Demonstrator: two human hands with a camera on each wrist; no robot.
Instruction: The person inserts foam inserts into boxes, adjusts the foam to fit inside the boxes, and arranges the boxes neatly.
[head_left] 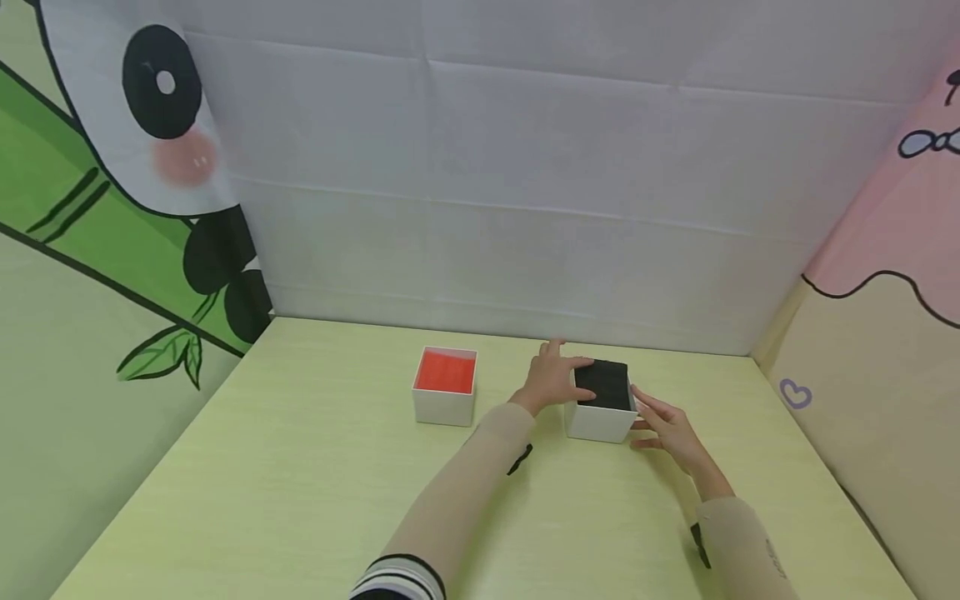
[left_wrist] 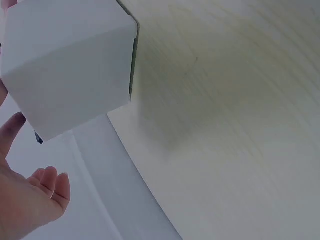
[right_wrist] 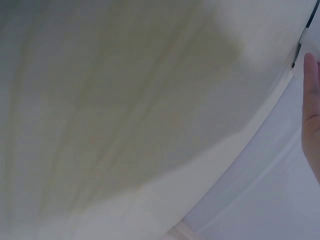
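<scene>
In the head view, a white box [head_left: 600,423] stands on the table with a square black piece [head_left: 602,385] filling its top. From its left side my left hand [head_left: 546,381] reaches over, thumb and index finger spread apart and touching the black surface. Its other fingers stand off from the box. At the right side wall, the extended fingers of my right hand [head_left: 671,432] touch the box. The left wrist view shows the white box [left_wrist: 75,65] from low down, with a bit of black at its rim. Only part of the right hand [right_wrist: 311,115] appears in the right wrist view.
Left of my hands a second white box [head_left: 444,408] holds a flat red piece [head_left: 446,372]. Both boxes stand on a pale yellow table [head_left: 315,467]. A white sheet [head_left: 510,192] rises along its back edge, and printed panels stand at both sides.
</scene>
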